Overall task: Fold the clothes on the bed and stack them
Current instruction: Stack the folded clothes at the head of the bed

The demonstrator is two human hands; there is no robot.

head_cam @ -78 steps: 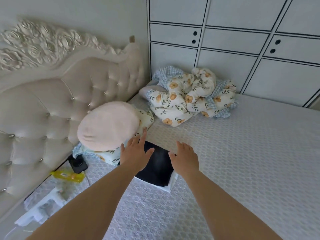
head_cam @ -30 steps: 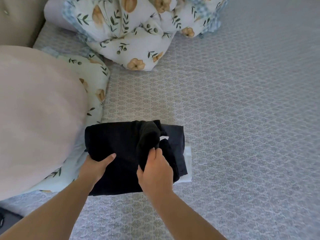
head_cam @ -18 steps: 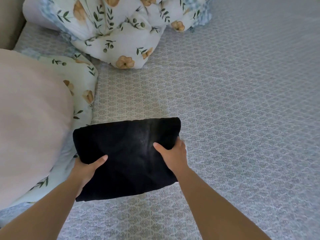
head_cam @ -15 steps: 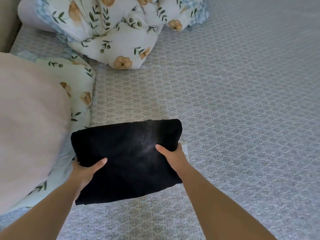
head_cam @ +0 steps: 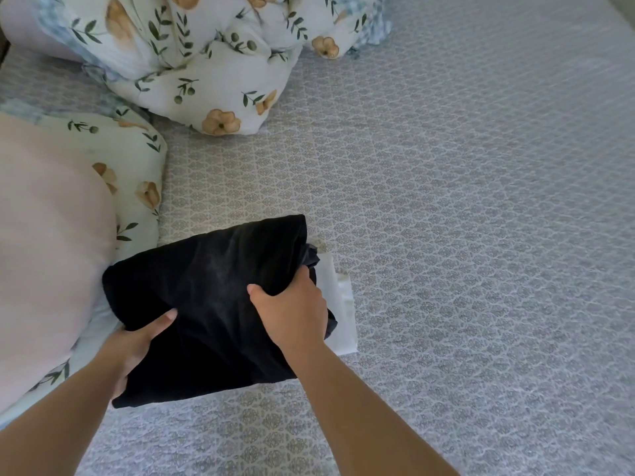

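Note:
A folded black garment (head_cam: pixel 209 297) is held tilted just above the bed (head_cam: pixel 464 235), near its lower left. My left hand (head_cam: pixel 137 341) grips its left lower edge, thumb on top. My right hand (head_cam: pixel 292 310) grips its right side, fingers curled under the fabric. Beneath it, a folded white garment (head_cam: pixel 340 304) shows at the right edge, with a strip of another dark piece (head_cam: pixel 314 261) on top of it. How many folded pieces lie under the black one is hidden.
A rumpled floral quilt (head_cam: pixel 192 53) lies at the top left. A pink pillow (head_cam: pixel 44 255) rests on a floral pillow (head_cam: pixel 127 156) at the left. The patterned grey mattress cover stretches away to the right.
The black garment has gone from loosely bunched to a smooth folded bundle held in both hands. It has tilted and shifted slightly, uncovering the white piece at the right. The view moved in closer.

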